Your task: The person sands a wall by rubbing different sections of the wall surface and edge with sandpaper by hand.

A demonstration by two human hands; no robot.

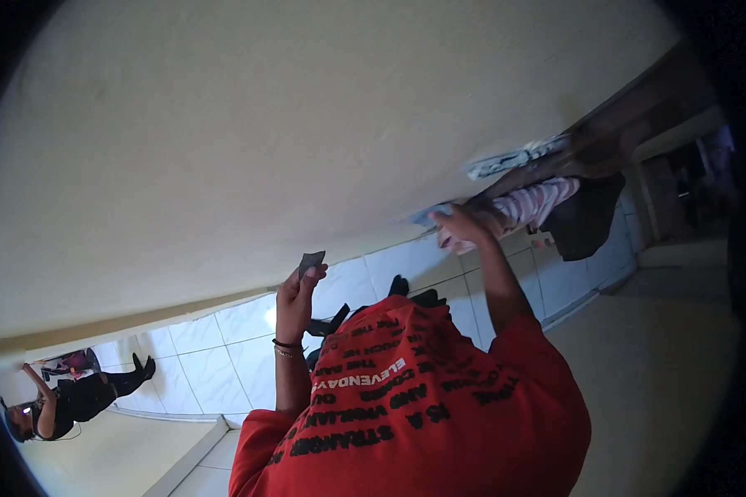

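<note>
My left hand [293, 300] is raised in front of the pale wall, with dark bands at its wrist. Its thumb and fingers pinch a small, flat, dark grey piece [311, 262]; I cannot make out what it is. Over to the right, my right hand [461, 226] reaches to a dark wooden rail [518, 176]. Its fingers are closed at a blue-grey cloth [427, 216], partly hidden by the hand. Beside it a pink-and-white striped cloth [539, 201] hangs over the rail.
A black cloth [587, 219] hangs farther along the rail, and a patterned cloth [514, 158] lies against the wall side. White tiles [232, 356] cover the floor. Another person [75, 404] in dark clothes is at the far left. A doorway [688, 195] opens at right.
</note>
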